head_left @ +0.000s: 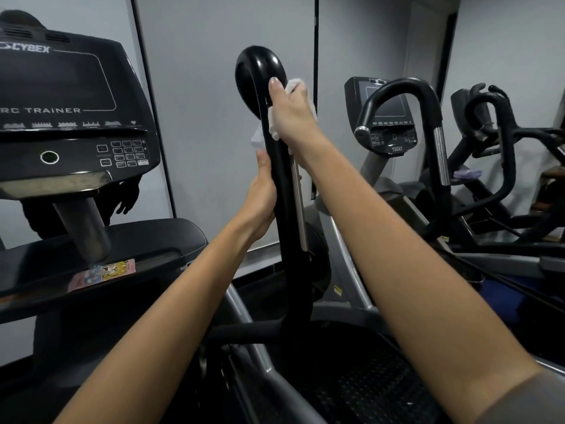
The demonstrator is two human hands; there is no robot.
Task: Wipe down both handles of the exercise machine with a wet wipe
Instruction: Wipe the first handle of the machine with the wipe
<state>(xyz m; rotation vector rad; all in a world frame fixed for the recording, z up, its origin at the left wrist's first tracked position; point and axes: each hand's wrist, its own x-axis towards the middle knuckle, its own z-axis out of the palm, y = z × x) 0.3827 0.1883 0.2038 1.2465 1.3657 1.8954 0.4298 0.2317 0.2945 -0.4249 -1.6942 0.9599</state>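
The handle (pixel 282 166) in work is the black upright bar at the centre of the view, ending in a curved loop at the top. The wet wipe (pixel 295 87) is wrapped around the bar just below that loop. The right hand (pixel 292 114) grips the wipe against the bar, fingers curled round both, so that the wipe bears on the whole circumference of the grip surface. The left hand (pixel 263 191) grips the same bar lower down, thumb up along its left side; this hold appears intended to keep the pivoting bar from swinging under wiping pressure.

To the left stands the console (pixel 67 111) of the machine, with a small colourful packet (pixel 102 273) on the shelf (pixel 146 237) below it, probably the wipe pack, kept within reach. To the right and farther off are other machines (pixel 428 142), near a grey wall (pixel 214 71). The second handle of this machine cannot be identified in this view.
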